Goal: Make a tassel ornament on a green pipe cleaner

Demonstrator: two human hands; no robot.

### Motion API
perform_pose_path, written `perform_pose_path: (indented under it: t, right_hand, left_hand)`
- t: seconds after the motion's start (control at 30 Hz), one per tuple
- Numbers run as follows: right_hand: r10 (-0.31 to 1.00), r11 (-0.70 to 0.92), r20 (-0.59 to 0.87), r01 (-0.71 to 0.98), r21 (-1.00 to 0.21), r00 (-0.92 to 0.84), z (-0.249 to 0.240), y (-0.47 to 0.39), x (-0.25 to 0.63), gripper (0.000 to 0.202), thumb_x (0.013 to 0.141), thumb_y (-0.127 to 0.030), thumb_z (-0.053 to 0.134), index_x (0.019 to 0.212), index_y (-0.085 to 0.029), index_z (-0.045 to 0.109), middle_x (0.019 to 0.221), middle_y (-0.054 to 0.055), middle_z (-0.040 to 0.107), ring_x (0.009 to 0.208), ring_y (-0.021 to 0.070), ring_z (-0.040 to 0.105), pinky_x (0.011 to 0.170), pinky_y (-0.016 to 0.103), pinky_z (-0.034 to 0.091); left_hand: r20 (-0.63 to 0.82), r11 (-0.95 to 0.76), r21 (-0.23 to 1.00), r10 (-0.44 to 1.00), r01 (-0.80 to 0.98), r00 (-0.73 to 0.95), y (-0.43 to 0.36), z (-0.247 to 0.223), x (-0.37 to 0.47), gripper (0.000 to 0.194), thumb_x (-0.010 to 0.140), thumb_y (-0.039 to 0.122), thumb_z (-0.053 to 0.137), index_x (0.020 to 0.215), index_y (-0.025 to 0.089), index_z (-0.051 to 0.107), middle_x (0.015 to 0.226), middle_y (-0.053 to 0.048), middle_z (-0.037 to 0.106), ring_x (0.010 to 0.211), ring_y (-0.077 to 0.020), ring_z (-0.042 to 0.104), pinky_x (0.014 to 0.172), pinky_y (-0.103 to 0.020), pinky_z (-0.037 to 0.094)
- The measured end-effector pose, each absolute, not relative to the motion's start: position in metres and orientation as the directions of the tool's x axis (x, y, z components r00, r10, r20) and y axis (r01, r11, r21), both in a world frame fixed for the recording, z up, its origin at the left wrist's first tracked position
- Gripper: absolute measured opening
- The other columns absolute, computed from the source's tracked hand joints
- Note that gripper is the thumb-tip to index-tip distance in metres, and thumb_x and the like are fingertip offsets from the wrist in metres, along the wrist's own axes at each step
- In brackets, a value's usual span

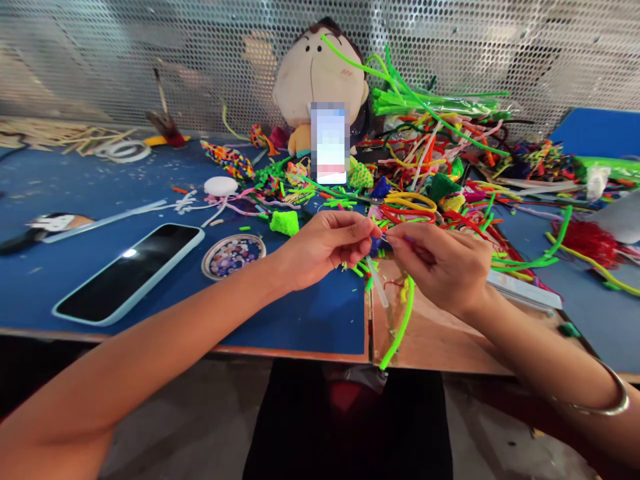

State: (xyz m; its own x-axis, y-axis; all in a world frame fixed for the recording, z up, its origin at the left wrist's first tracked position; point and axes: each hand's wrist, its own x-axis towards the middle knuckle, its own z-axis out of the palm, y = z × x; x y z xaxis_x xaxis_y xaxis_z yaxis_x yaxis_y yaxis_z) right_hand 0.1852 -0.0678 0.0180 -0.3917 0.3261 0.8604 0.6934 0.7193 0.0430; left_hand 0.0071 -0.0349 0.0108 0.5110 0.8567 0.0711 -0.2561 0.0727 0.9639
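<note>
My left hand (pixel 345 243) is closed in a pinch above the table's front middle. My right hand (pixel 440 263) pinches too, its fingertips almost touching the left ones. Something thin and small shows between them, too fine to name. A bright green pipe cleaner (pixel 409 310) runs down from below my right hand to the table's front edge; whether the hand holds it is hidden. Under my left fingers a translucent stick (pixel 377 283) slants down; I cannot tell whether it is held. Near my left wrist lies a lime green fuzzy piece (pixel 284 223).
A phone (pixel 130 273) and a round dish of beads (pixel 234 257) lie left. Behind stand a lit phone (pixel 330 143) and a plush doll (pixel 320 73). Tangled pipe cleaners (pixel 425 153) heap up at the back right. A perforated metal panel (pixel 200 60) closes off the back.
</note>
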Motion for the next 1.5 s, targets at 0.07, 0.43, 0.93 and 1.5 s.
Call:
perform_pose_path:
  t: [0.07, 0.43, 0.93, 1.5]
  right_hand:
    - [0.368, 0.713, 0.853, 0.701, -0.003, -0.371, 0.019, -0.069, 0.185, 0.014, 0.085, -0.019, 0.057, 0.077, -0.021, 0.068, 0.049, -0.006, 0.056, 0.041, 0.0055, 0.045, 0.045, 0.019, 0.039]
    - [0.674, 0.683, 0.723, 0.501, -0.532, -0.151, 0.012, -0.07, 0.178, 0.015, 0.084, -0.029, 0.06, 0.078, -0.018, 0.069, 0.047, -0.007, 0.044, 0.04, 0.0035, 0.033, 0.038, 0.018, 0.026]
    - [0.47, 0.751, 0.844, 0.619, -0.229, -0.258, 0.017, -0.074, 0.18, 0.01, 0.083, -0.02, 0.06, 0.076, -0.018, 0.067, 0.045, -0.008, 0.043, 0.038, 0.0028, 0.033, 0.037, 0.016, 0.028]
    - [0.265, 0.79, 0.853, 0.608, 0.076, -0.451, 0.022, -0.084, 0.182, 0.009, 0.084, -0.009, 0.058, 0.081, -0.017, 0.062, 0.062, -0.004, 0.068, 0.046, 0.004, 0.055, 0.048, 0.014, 0.046]
  left_hand:
    - [0.091, 0.065, 0.958, 0.857, -0.281, 0.507, -0.036, 0.011, 0.007, 0.025, 0.069, 0.039, 0.076, 0.066, 0.016, 0.067, 0.052, 0.003, 0.055, 0.042, -0.0041, 0.047, 0.039, -0.018, 0.036]
    - [0.154, 0.113, 0.896, 0.828, -0.43, 0.539, -0.04, 0.013, 0.008, 0.02, 0.07, 0.03, 0.077, 0.076, 0.013, 0.068, 0.064, 0.002, 0.067, 0.057, -0.0067, 0.063, 0.057, -0.017, 0.052]
    - [0.242, 0.061, 0.889, 0.779, -0.454, 0.578, -0.043, 0.013, 0.009, 0.021, 0.067, 0.028, 0.079, 0.071, 0.014, 0.065, 0.062, 0.003, 0.067, 0.058, -0.0065, 0.064, 0.057, -0.014, 0.051]
    - [0.244, 0.075, 0.889, 0.757, -0.452, 0.606, -0.045, 0.013, 0.009, 0.027, 0.059, 0.028, 0.085, 0.066, 0.013, 0.064, 0.061, 0.004, 0.064, 0.056, -0.0041, 0.059, 0.054, -0.013, 0.047]
